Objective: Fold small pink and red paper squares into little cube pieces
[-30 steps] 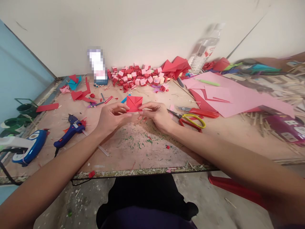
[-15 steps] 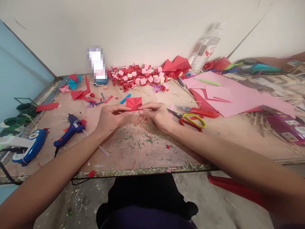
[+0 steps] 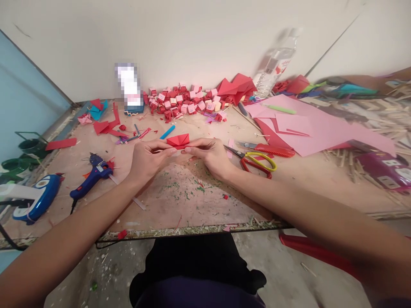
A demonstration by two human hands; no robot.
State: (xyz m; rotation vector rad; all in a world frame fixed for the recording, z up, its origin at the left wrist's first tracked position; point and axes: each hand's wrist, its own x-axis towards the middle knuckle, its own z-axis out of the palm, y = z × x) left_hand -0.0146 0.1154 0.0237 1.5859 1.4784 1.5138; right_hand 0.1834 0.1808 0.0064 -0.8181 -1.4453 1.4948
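A small piece of red paper with creases is held between my two hands, above the middle of the table. My left hand pinches its lower left part between thumb and fingers. Its lower right part is gripped by my right hand, thumb in front and fingers behind. The near edge of the paper is folded up in a narrow strip along my thumbs. A blue stick lies just behind my left fingers. Close to my right wrist are scissors with yellow and red handles.
Many small red and pink paper cubes are heaped by the wall, between a phone and a plastic bottle. A blue glue gun lies left. Right are a red-handled cutter, pink paper sheets and a purple power strip.
The near edge of the red paper has been folded upward, so its visible face is shorter. My right thumb and fingers have closed in on the paper, near my left thumb.
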